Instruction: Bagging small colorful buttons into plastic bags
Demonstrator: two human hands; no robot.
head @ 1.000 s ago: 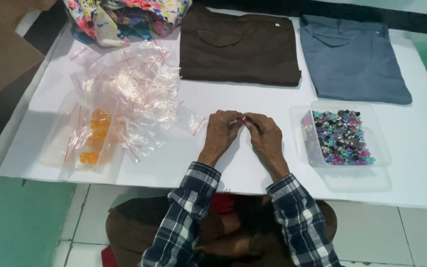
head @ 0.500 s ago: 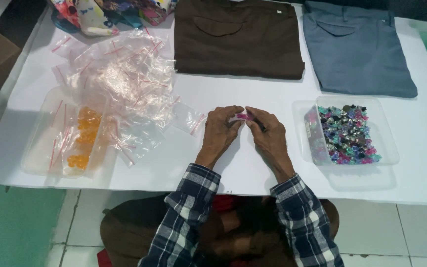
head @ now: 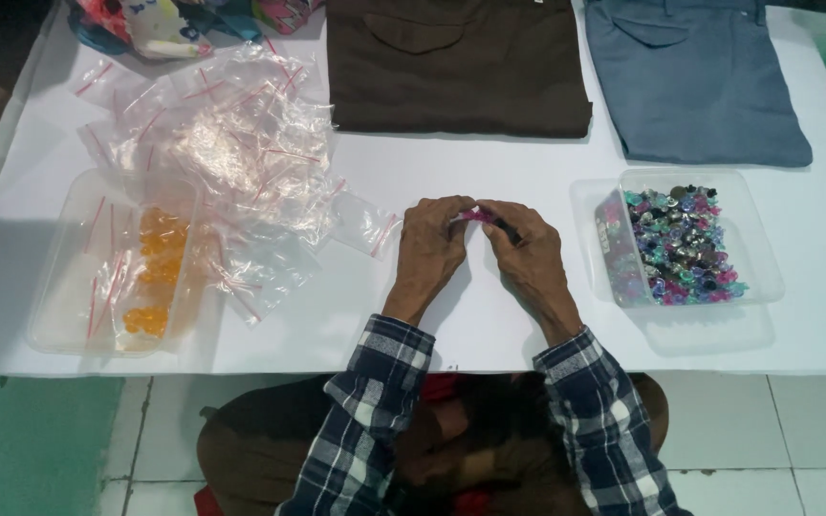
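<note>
My left hand (head: 432, 250) and my right hand (head: 526, 256) meet at the middle of the white table (head: 489, 182), fingertips pinched together on a small pink item in a clear bag (head: 475, 216). Most of it is hidden by my fingers. To the right stands a clear plastic tray (head: 757, 277) with several small colourful beads (head: 681, 247). A heap of small clear zip bags with red strips (head: 231, 162) lies to the left, one loose bag (head: 363, 222) close to my left hand.
At the left is a clear tray (head: 59, 315) with bags of orange beads (head: 150, 277). Folded brown trousers (head: 456, 67) and folded blue-grey trousers (head: 695, 81) lie at the back. A colourful bag (head: 164, 19) sits back left. The table's front edge is at my forearms.
My hands stay pinched together on the small pink item with only slight finger movement. The view has shifted a little as my head moved.
</note>
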